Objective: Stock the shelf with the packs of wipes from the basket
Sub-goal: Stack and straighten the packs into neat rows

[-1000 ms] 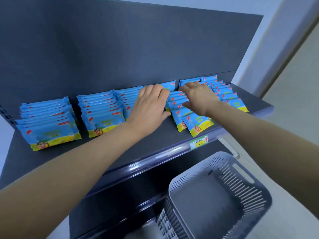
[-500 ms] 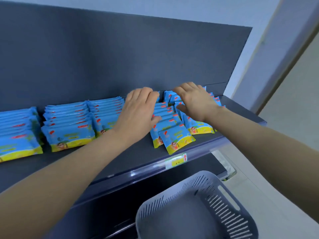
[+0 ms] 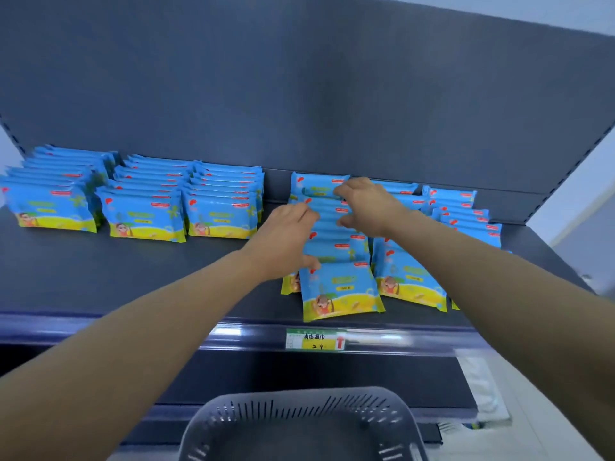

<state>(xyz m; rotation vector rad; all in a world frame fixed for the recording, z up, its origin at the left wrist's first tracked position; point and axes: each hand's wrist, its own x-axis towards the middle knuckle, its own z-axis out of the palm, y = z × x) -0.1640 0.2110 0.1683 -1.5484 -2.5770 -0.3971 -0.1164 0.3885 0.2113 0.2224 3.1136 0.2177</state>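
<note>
Blue-and-yellow packs of wipes stand in rows on the dark shelf (image 3: pixel 133 277). The middle row (image 3: pixel 336 287) leans forward, and its front pack reaches almost to the shelf edge. My left hand (image 3: pixel 286 237) presses against the left side of this row, fingers fairly straight, thumb on a front pack. My right hand (image 3: pixel 366 207) grips several packs at the back of the same row between curled fingers and thumb. The grey slotted basket (image 3: pixel 299 400) stands below the shelf, and no packs show in the visible part of it.
Three tidy rows of packs (image 3: pixel 143 211) fill the shelf's left part. More rows (image 3: pixel 462 214) stand to the right of my hands. A green-and-yellow price label (image 3: pixel 314 339) sits on the shelf's front rail. A dark back panel rises behind the packs.
The view has swung so that the middle row sits in the centre. Both hands have closed in on that row from either side, and my right hand has curled over its back packs.
</note>
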